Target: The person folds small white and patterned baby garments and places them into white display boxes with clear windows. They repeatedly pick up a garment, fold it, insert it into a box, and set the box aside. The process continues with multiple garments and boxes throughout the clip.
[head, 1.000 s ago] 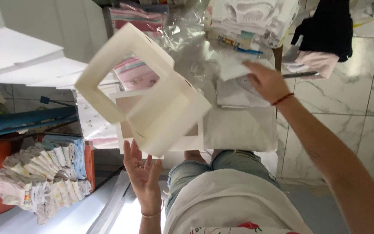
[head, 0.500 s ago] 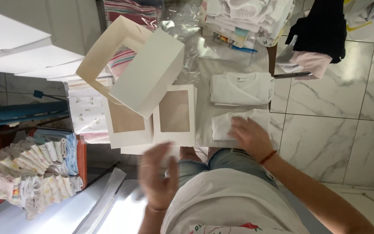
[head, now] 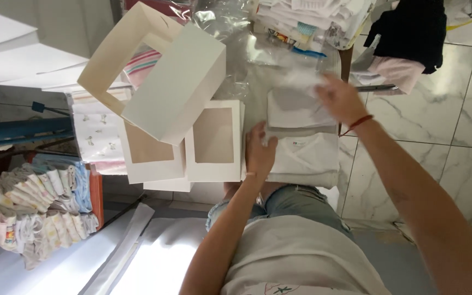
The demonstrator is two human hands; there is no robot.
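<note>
White card everywhere: open window box (head: pixel 159 82) tilted at upper left of frame, two flat window lids (head: pixel 214 141) lying side by side just below it at centre. Clear plastic wrap (head: pixel 230 33) crumpled at top centre, partly behind the open box. Stack of folded papers and cloth (head: pixel 312 19) at top right of centre, dark garment (head: pixel 411 33) over a pink one further right. Bundle of rolled baby clothes (head: pixel 28 202) at lower left, beside an orange crate edge.

Glossy table (head: pixel 258 71) under the boxes and garments, narrow, ending just right of the folded cloth. Pale marble-veined floor tiles (head: pixel 465 125) at right. Blue shelf edge at far left.

Left hand (head: pixel 259 153) at centre, fingers spread flat, pressing down on the near edge of a folded white garment (head: pixel 307 158), touching also the right lid's border; nothing gripped. Right hand (head: pixel 341 98) above it, red string at the wrist, fingers bent over a second folded white piece (head: pixel 290 109) lying just beyond the first; blurred, so cannot tell whether pinching or merely resting on it.
</note>
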